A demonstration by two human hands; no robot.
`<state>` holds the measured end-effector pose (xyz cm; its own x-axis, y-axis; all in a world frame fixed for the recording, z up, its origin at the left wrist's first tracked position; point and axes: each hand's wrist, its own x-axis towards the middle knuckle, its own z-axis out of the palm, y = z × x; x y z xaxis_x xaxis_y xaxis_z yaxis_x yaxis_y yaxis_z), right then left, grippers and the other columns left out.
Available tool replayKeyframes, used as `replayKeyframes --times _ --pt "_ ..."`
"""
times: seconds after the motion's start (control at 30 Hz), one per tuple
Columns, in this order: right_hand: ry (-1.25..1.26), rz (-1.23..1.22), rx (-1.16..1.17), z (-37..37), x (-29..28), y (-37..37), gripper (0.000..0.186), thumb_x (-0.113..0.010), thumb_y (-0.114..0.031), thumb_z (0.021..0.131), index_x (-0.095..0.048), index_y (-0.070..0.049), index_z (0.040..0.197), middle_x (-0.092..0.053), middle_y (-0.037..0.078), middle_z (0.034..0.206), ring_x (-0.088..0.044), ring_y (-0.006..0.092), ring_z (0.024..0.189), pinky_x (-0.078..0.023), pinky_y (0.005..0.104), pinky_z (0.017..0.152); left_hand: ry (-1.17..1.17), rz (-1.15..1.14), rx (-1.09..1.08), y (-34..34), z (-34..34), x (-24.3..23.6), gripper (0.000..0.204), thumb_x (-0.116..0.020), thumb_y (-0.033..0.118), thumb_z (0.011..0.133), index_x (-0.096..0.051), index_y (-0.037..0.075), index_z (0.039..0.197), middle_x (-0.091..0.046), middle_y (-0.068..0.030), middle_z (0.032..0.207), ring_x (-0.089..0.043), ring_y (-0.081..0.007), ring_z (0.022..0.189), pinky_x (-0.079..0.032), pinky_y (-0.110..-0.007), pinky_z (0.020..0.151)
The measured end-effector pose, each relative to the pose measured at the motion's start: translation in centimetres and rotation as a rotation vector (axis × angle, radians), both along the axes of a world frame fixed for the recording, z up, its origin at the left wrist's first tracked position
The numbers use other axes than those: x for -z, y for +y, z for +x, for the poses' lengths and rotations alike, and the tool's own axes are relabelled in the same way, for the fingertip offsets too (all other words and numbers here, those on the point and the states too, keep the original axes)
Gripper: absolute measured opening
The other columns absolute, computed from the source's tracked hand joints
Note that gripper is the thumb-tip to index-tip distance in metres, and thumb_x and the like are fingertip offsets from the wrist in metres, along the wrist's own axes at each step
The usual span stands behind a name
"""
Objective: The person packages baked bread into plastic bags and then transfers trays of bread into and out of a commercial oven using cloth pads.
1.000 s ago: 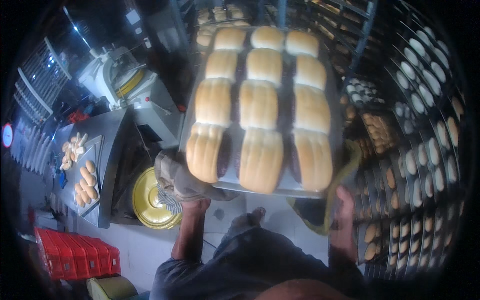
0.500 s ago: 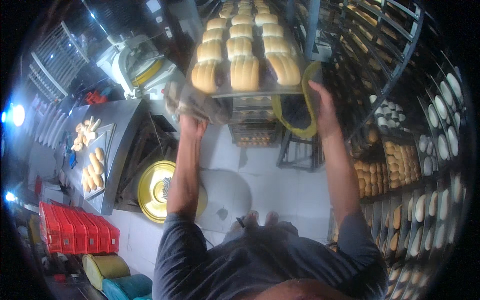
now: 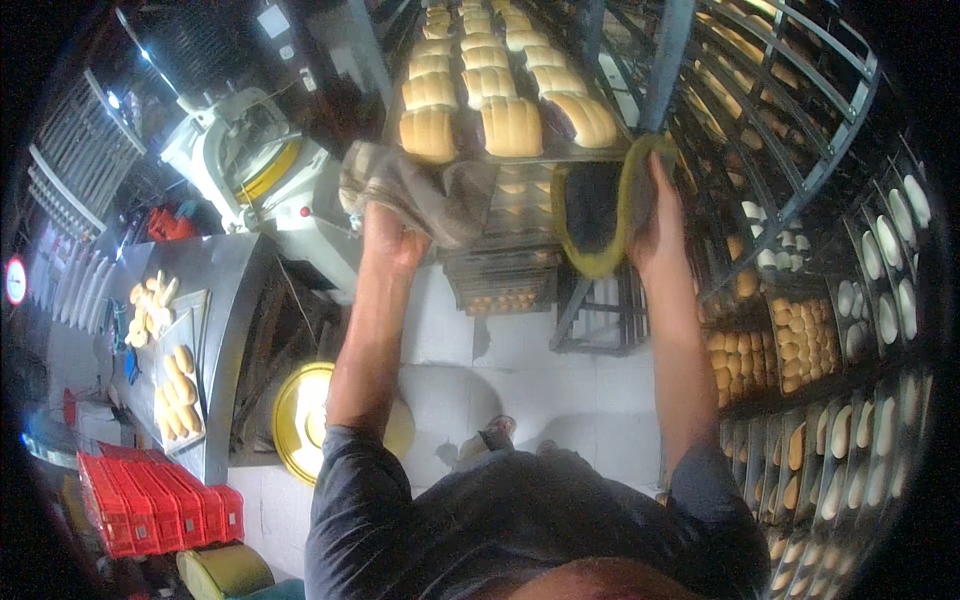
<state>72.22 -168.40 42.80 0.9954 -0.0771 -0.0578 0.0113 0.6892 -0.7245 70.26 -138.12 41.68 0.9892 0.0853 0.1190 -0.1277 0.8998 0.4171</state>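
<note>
A long metal baking tray (image 3: 470, 150) with rows of golden bread loaves (image 3: 511, 127) stretches away from me at the top centre. My left hand (image 3: 396, 238) is closed on a folded beige-grey cloth (image 3: 425, 190) at the tray's near left corner. At the near right corner, my right hand (image 3: 660, 215) grips a dark pot holder with a yellow-green border (image 3: 590, 262). Its fingers are partly hidden behind the pad. The cloth and pad cover both corners, so their exact contact with the metal is hidden.
Metal rack posts (image 3: 668, 70) flank the tray, with lower loaded trays (image 3: 505, 275) beneath it. Racks of bread line the right. To the left are a white machine (image 3: 240, 165), a steel bench (image 3: 235, 300), a yellow round lid (image 3: 302, 425) and red crates (image 3: 165, 505).
The tray and loaves sit slightly farther up the picture, with rack posts now showing on both sides. Both hands keep their hold. The bench and crates have shifted lower in view.
</note>
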Motion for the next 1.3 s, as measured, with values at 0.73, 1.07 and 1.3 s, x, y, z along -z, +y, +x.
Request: replayKeyframes --times 0.73,1.07,1.3 --pt "0.226 -0.031 0.116 -18.3 6.3 -2.0 0.051 -0.060 -0.043 0.090 -0.054 -0.007 0.127 -0.060 0.008 0.121 -0.056 0.0229 0.112 -0.043 0.0388 0.097 0.042 0.622 -0.148 -1.7 5.8 1.4 0.042 -0.057 0.026 0.090 -0.046 0.008 0.126 -0.051 -0.0120 0.126 -0.049 -0.0295 0.116 -0.041 -0.044 0.102" --pt "0.563 -0.537 0.306 -46.2 13.7 -6.2 0.101 -0.059 -0.068 0.080 -0.037 0.017 0.130 -0.046 0.034 0.126 -0.046 0.0406 0.122 -0.040 0.0446 0.101 -0.151 0.433 0.847 -23.0 -16.2 17.4 0.072 -0.062 0.032 0.086 -0.029 0.003 0.143 -0.037 -0.0195 0.141 -0.037 -0.0328 0.131 -0.035 -0.047 0.107" --pt "0.818 -0.405 1.019 -71.8 12.6 -7.5 0.074 -0.060 -0.059 0.085 -0.056 0.008 0.115 -0.062 0.020 0.105 -0.058 0.0241 0.099 -0.048 0.0384 0.084 -0.346 0.174 1.859 -44.0 -39.3 20.4 0.075 -0.063 0.040 0.087 -0.029 0.004 0.143 -0.037 -0.0185 0.143 -0.037 -0.0330 0.132 -0.035 -0.047 0.108"
